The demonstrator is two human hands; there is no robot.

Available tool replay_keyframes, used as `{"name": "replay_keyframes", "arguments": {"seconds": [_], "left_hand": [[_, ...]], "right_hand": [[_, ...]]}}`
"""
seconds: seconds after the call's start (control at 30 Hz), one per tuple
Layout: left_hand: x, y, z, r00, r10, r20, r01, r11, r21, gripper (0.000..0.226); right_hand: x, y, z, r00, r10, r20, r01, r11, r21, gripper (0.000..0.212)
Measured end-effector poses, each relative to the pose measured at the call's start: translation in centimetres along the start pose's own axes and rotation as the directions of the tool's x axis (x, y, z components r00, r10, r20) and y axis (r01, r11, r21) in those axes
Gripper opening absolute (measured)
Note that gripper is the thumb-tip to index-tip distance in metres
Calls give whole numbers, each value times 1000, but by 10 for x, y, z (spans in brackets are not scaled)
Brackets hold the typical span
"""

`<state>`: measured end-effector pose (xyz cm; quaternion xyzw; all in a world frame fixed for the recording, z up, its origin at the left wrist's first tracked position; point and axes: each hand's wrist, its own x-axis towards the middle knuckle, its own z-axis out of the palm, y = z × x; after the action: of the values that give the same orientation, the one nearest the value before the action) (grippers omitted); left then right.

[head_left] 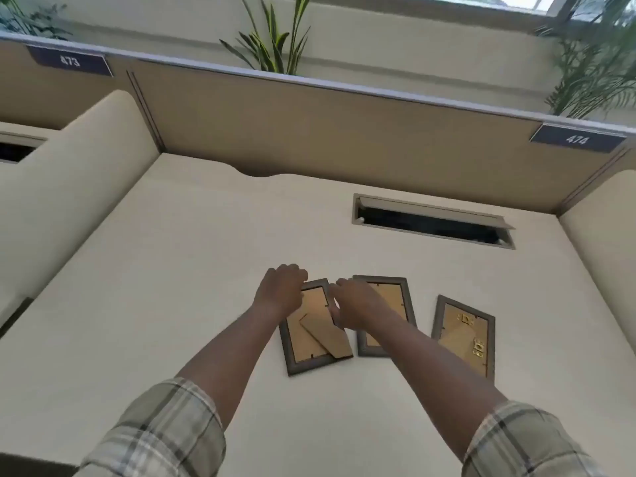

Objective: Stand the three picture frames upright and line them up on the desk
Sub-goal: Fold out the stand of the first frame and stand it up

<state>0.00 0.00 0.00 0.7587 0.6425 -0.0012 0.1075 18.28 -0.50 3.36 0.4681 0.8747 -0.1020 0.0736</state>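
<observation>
Three dark-rimmed picture frames lie face down on the cream desk [172, 270], their brown backs up. The left frame [309, 342] has its brown stand flap swung out across its back. My left hand [280, 290] curls over that frame's top left corner. My right hand [354, 302] grips its right edge and covers part of the middle frame [395, 297]. The right frame [464, 339] lies apart, untouched, with small gold clips on its back.
A rectangular cable slot [430, 222] with a raised lid is cut into the desk behind the frames. Tan partition panels [309, 132] wall the desk at the back and sides, with number plates 473 and 474. Plants stand beyond the partition.
</observation>
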Motion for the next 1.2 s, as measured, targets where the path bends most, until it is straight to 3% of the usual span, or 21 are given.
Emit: {"name": "replay_keyframes", "arguments": {"seconds": [0.1, 0.27, 0.53, 0.77, 0.87, 0.9, 0.97, 1.03, 1.07, 1.1, 1.13, 1.17, 1.2], "left_hand": [[-5, -18, 22, 994, -68, 82, 67, 998, 14, 34], [-7, -34, 43, 994, -98, 50, 101, 994, -51, 40], [-4, -44, 52, 985, -156, 75, 172, 939, -298, 45], [-6, -51, 53, 989, -119, 84, 141, 926, -349, 39], [-8, -54, 51, 988, -151, 18, 146, 909, -391, 31], [-10, -55, 49, 979, -204, -12, 176, 871, -459, 30], [-14, -56, 40, 913, -403, -66, 256, 692, -675, 27], [-17, -56, 30, 789, -615, 19, 327, 394, -859, 22], [-17, -55, 28, 735, -661, 150, 346, 176, -921, 20], [-17, -52, 24, 715, -626, 312, 358, -56, -932, 21], [-17, -48, 22, 727, -525, 443, 382, -227, -896, 24], [-19, -43, 21, 751, -410, 517, 431, -290, -855, 27], [-20, -37, 17, 775, -317, 548, 471, -289, -833, 30]], "right_hand": [[8, -12, 24, 987, 64, 150, -78, 993, 85, 40], [18, -29, 53, 981, 132, 140, -147, 983, 110, 52], [27, -39, 61, 951, 222, 215, -253, 958, 132, 55], [45, -45, 45, 952, 176, 251, -178, 984, -17, 52], [49, -44, 36, 951, 164, 262, -165, 986, -19, 49], [50, -42, 32, 953, 159, 259, -164, 986, -2, 48], [48, -36, 24, 960, 151, 237, -169, 984, 59, 47], [46, -26, 15, 969, 145, 201, -178, 971, 160, 55], [45, -23, 13, 974, 140, 177, -178, 958, 223, 58], [44, -19, 9, 980, 135, 146, -173, 943, 284, 59], [43, -17, 6, 984, 130, 119, -164, 926, 340, 59], [42, -16, 6, 987, 131, 96, -158, 906, 392, 57], [41, -15, 4, 988, 138, 65, -152, 888, 435, 55]]}}
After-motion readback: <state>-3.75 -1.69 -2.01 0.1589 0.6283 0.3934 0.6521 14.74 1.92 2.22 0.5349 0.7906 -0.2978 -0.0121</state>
